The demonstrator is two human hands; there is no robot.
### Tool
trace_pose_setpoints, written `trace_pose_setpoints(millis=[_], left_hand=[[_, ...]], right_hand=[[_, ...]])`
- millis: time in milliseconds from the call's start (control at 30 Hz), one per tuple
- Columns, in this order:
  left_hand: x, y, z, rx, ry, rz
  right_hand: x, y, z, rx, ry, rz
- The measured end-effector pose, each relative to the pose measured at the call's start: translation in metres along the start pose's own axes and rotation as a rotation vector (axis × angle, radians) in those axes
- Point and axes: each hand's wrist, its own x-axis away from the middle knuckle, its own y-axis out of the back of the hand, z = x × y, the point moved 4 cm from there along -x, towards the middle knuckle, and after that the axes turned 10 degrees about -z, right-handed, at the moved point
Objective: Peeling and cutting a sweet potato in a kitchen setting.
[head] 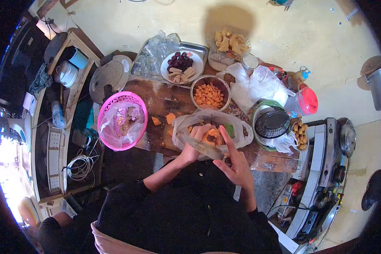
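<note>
My left hand (193, 148) grips an orange vegetable piece (209, 136) with a dark patch, over an open clear plastic bag (181, 135). My right hand (239, 166) is closed around the handle of a broad-bladed knife (209, 150), its index finger stretched up beside the piece. The blade slants just below the vegetable. Inside the bag are dark scraps and something green (229, 130). Behind it stands a round metal bowl (227, 101) of orange cubes. Loose orange chunks (170, 118) lie on the wooden table (155, 92) left of the bag.
A pink basket (143, 106) lined with plastic stands left. Behind are a metal tray (200, 48) with glasses and a plate (195, 60) of food pieces. At right sit a black basket (272, 120), plastic bags (263, 82), a red-lidded container (308, 100) and a stove (330, 158).
</note>
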Motion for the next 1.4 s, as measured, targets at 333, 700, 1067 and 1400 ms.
trace_pose_setpoints(millis=[333,700,1067,1400], left_hand=[[0.002,-0.003,0.001,0.289,-0.021,0.259],[-0.031,-0.002,-0.052,0.808,0.047,0.379],[-0.027,-0.012,-0.037,0.879,0.076,0.429],[-0.026,-0.012,-0.041,0.933,0.156,0.408]], right_hand=[[0.003,-0.005,0.004,0.039,-0.047,0.149],[0.005,-0.005,0.007,-0.028,-0.14,0.214],[0.009,-0.008,0.0,-0.006,-0.021,0.194],[0.012,-0.005,0.006,0.095,-0.062,0.133]])
